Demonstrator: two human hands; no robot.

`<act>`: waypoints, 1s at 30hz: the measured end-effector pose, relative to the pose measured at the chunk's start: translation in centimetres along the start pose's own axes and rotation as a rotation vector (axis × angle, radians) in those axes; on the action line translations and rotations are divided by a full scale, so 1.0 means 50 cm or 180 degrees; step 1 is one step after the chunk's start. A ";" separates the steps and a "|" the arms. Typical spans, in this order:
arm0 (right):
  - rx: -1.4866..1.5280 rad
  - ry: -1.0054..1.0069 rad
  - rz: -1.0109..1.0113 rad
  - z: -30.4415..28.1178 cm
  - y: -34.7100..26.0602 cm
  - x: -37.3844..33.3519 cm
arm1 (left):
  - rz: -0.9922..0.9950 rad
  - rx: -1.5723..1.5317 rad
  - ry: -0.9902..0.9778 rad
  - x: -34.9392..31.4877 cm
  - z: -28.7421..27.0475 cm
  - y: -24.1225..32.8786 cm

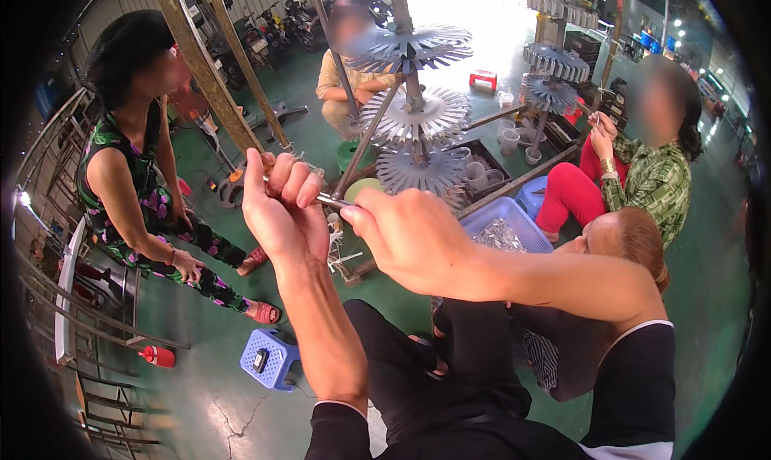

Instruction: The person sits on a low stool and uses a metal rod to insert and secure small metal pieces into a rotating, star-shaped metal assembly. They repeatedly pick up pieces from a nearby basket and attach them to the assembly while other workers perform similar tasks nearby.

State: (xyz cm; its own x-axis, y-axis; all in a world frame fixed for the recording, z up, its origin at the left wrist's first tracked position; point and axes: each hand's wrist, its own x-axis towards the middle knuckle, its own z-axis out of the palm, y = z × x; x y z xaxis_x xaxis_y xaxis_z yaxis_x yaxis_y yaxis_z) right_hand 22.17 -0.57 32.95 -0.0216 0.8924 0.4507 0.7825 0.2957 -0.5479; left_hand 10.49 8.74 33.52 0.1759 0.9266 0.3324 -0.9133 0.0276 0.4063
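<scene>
Both of my hands are raised in the middle of the view, closed on a slim, shiny metal piece. My left hand has its palm turned up and its fingers curled at the piece's left end. From the right, my right hand grips the other end in a fist, thumb along it. The fingers hide most of the piece, so its exact kind does not show. Just beyond my hands stands a post with stacked metal rings of flat pieces fanned outward.
A blue basket of small metal pieces is at right, near a crouching person. Other people sit or stand around: one at left, one at right, one behind the post. A blue stool and red bottle are lower left.
</scene>
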 end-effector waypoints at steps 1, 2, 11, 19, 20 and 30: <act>0.0045 0.0107 -0.0002 0.010 0.000 0.002 | 0.0004 0.0087 -0.0010 0.005 0.002 0.005; 0.0100 0.0061 -0.0107 0.016 0.004 0.010 | 0.0006 0.0173 -0.0022 0.012 0.002 0.009; 0.0647 -0.0479 0.0327 0.075 -0.011 0.086 | 0.0104 0.1219 0.0159 0.065 -0.025 0.054; 0.1549 0.0453 -0.0090 0.156 0.051 0.065 | 0.0548 0.2305 0.0086 0.054 -0.004 0.017; 0.1621 0.0497 -0.0119 0.162 0.055 0.066 | 0.0575 0.2375 0.0072 0.054 -0.002 0.013; 0.1949 0.1156 -0.0151 0.200 0.111 0.083 | 0.0973 0.2966 0.0061 0.059 0.031 -0.055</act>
State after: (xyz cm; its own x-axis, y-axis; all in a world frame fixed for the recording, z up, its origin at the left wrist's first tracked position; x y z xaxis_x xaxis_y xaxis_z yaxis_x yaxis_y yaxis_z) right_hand 20.21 8.16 24.72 0.2451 0.7353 0.6319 0.2935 0.5649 -0.7712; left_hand 14.09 10.81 34.70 -0.0335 0.8506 0.5247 -0.2614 -0.5142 0.8169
